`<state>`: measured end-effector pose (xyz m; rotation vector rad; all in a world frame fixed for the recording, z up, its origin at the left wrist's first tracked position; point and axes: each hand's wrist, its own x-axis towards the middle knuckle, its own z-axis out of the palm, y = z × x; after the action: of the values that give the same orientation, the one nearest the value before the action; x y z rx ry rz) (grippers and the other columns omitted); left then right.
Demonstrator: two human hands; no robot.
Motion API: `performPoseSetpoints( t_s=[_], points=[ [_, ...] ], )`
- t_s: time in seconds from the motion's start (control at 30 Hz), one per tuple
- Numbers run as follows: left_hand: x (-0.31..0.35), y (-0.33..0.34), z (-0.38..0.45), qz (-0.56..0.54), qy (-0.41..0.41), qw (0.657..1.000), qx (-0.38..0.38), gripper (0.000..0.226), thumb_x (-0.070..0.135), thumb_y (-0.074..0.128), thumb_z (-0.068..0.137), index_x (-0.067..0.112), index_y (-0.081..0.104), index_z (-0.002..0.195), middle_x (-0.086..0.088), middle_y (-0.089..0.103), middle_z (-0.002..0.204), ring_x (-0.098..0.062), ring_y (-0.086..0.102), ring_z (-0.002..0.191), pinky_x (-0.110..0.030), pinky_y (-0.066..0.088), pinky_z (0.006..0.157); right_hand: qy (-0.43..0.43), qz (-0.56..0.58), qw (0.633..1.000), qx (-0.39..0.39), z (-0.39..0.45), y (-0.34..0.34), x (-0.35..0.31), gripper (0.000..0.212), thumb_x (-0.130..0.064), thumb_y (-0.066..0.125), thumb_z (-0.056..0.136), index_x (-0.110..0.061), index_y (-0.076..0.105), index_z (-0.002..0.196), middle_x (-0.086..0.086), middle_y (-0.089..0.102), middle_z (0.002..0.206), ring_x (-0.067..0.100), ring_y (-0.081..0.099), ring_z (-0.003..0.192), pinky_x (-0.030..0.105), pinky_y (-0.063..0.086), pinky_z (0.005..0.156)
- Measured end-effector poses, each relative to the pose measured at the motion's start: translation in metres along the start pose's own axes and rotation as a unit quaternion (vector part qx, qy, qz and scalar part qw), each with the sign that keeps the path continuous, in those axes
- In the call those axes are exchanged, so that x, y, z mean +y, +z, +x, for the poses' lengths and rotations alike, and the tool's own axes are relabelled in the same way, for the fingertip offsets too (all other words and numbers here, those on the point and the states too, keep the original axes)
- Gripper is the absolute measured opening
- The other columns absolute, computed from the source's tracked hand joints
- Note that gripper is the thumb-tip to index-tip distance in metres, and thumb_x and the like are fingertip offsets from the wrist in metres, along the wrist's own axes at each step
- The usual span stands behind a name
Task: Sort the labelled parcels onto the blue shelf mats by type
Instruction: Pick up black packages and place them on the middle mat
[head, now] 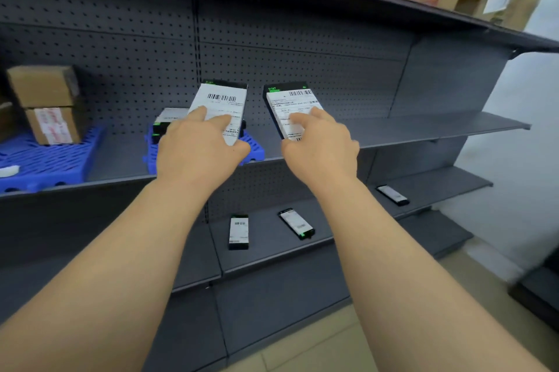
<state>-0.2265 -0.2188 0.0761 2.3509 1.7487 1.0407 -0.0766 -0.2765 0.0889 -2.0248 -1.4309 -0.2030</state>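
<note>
Left hand (pixel 193 144) and right hand (pixel 317 144) each grip a black box (pixel 222 99), (pixel 292 105); lower both flat onto the centre mat (pixel 254 147) beside the stack (pixel 168 122).

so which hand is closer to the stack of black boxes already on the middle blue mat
Left. The left hand holds its parcel right over that stack on the mat; the right hand holds another parcel off to the mat's right.

Dark grey pegboard shelving (pixel 302 39) — pale tiled floor (pixel 317 350), white wall (pixel 526 93) at right.
</note>
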Motion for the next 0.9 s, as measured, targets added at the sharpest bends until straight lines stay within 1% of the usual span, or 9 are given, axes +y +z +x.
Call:
performPoseSetpoints(
  t_s=[0.03, 0.1, 0.17, 0.23, 0.3, 0.43, 0.53, 0.73, 0.9],
  points=[
    [0.006, 0.005, 0.008, -0.001, -0.004, 1.000, 0.004, 0.055, 0.042, 0.055, 0.083, 0.030, 0.049, 0.137, -0.003, 0.033, 0.152, -0.031, 0.034, 0.132, -0.040, 0.032, 0.104, -0.005, 0.001, 1.000, 0.002, 0.012, 0.003, 0.004, 0.037, -0.027, 0.054, 0.087, -0.029, 0.057, 0.124, -0.006, 0.046, 0.134, 0.029, 0.043, 0.116, 0.038, 0.024, 0.082],
    [0.011, 0.016, 0.025, 0.002, -0.008, 1.000, 0.010, 0.055, 0.042, 0.055, 0.083, 0.029, 0.050, 0.136, -0.004, 0.036, 0.149, -0.030, 0.036, 0.130, -0.040, 0.034, 0.103, -0.007, 0.006, 1.000, -0.005, 0.034, 0.011, 0.008, 0.038, -0.028, 0.054, 0.088, -0.029, 0.056, 0.126, -0.005, 0.045, 0.136, 0.029, 0.043, 0.117, 0.037, 0.023, 0.082],
    [0.010, 0.026, 0.044, 0.011, -0.010, 1.000, 0.015, 0.055, 0.042, 0.055, 0.083, 0.028, 0.050, 0.136, -0.005, 0.037, 0.148, -0.030, 0.037, 0.130, -0.040, 0.034, 0.103, -0.014, 0.016, 1.000, -0.017, 0.055, 0.024, 0.008, 0.041, -0.030, 0.055, 0.089, -0.030, 0.054, 0.130, -0.004, 0.043, 0.140, 0.029, 0.042, 0.122, 0.040, 0.028, 0.088],
    [0.003, 0.038, 0.067, 0.023, -0.013, 0.999, 0.020, 0.056, 0.043, 0.055, 0.083, 0.028, 0.049, 0.137, -0.005, 0.035, 0.150, -0.030, 0.036, 0.131, -0.039, 0.034, 0.104, -0.023, 0.029, 0.999, -0.022, 0.079, 0.039, 0.006, 0.041, -0.031, 0.056, 0.088, -0.030, 0.055, 0.129, -0.003, 0.043, 0.141, 0.029, 0.042, 0.123, 0.042, 0.030, 0.092],
    [-0.009, 0.049, 0.093, 0.037, -0.020, 0.999, 0.025, 0.057, 0.044, 0.055, 0.084, 0.029, 0.048, 0.138, -0.004, 0.034, 0.150, -0.030, 0.035, 0.132, -0.039, 0.032, 0.104, -0.029, 0.041, 0.998, -0.029, 0.104, 0.059, 0.002, 0.042, -0.031, 0.057, 0.087, -0.031, 0.055, 0.129, -0.004, 0.043, 0.141, 0.028, 0.042, 0.123, 0.041, 0.029, 0.093],
    [-0.041, 0.066, 0.149, 0.069, -0.041, 0.996, 0.025, 0.057, 0.047, 0.053, 0.085, 0.031, 0.046, 0.139, -0.002, 0.031, 0.152, -0.031, 0.032, 0.133, -0.041, 0.031, 0.105, -0.042, 0.062, 0.996, -0.045, 0.162, 0.106, -0.013, 0.048, -0.033, 0.058, 0.086, -0.034, 0.051, 0.134, -0.007, 0.035, 0.150, 0.026, 0.041, 0.128, 0.044, 0.029, 0.100],
    [-0.071, 0.077, 0.193, 0.083, -0.052, 0.995, 0.026, 0.057, 0.048, 0.053, 0.085, 0.030, 0.046, 0.139, -0.004, 0.031, 0.152, -0.033, 0.032, 0.132, -0.042, 0.032, 0.106, -0.048, 0.077, 0.995, -0.047, 0.205, 0.140, -0.028, 0.049, -0.033, 0.059, 0.086, -0.035, 0.050, 0.134, -0.008, 0.033, 0.151, 0.025, 0.041, 0.128, 0.045, 0.028, 0.102],
    [-0.120, 0.093, 0.254, 0.108, -0.089, 0.990, -0.005, 0.059, 0.050, 0.054, 0.085, 0.030, 0.045, 0.140, -0.004, 0.031, 0.152, -0.033, 0.033, 0.132, -0.041, 0.033, 0.106, -0.047, 0.082, 0.992, -0.079, 0.266, 0.197, -0.054, 0.047, -0.038, 0.059, 0.086, -0.034, 0.052, 0.133, -0.007, 0.035, 0.149, 0.026, 0.042, 0.127, 0.045, 0.028, 0.102],
    [-0.150, 0.106, 0.276, 0.110, -0.128, 0.985, -0.047, 0.061, 0.054, 0.052, 0.085, 0.031, 0.042, 0.141, -0.003, 0.028, 0.153, -0.032, 0.032, 0.133, -0.041, 0.033, 0.106, -0.045, 0.074, 0.987, -0.134, 0.297, 0.233, -0.062, 0.052, -0.041, 0.057, 0.086, -0.035, 0.047, 0.137, -0.008, 0.034, 0.149, 0.027, 0.042, 0.126, 0.044, 0.029, 0.102]
  ],
)
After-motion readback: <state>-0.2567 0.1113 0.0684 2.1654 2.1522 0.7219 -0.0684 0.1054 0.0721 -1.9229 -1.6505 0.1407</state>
